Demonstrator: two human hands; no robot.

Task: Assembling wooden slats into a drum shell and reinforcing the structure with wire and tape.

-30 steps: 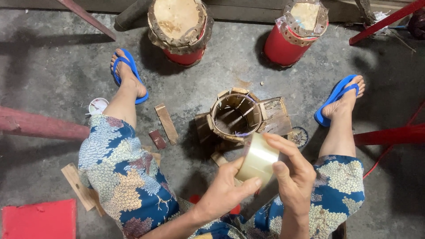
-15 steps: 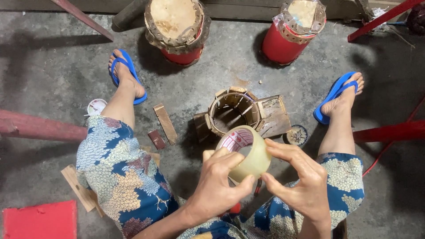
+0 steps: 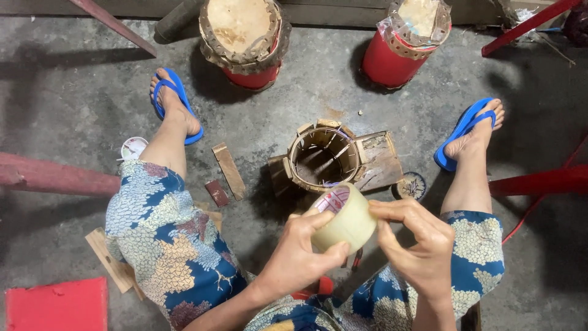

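A roll of clear packing tape (image 3: 343, 217) is gripped in my left hand (image 3: 300, 257), held above my lap between my knees. My right hand (image 3: 416, 242) pinches at the roll's right edge with thumb and fingertips. Just beyond the roll, on the concrete floor, stands a small round wooden frame (image 3: 323, 158) made of bent strips, open at the top, with wooden blocks wedged against its sides. My legs in patterned blue trousers spread to either side of it, with blue sandals on both feet.
Two red drum-like cylinders (image 3: 245, 37) (image 3: 407, 37) stand at the far edge. Loose wood pieces (image 3: 228, 171) lie left of the frame. Red bars (image 3: 49, 175) (image 3: 542, 181) run along both sides. A red block (image 3: 55, 304) sits bottom left, a small round lid (image 3: 133, 148) by my left leg.
The tape roll has turned in my hands, its open core now facing up toward the frame. My right hand has shifted from beside the roll to pinching its edge.
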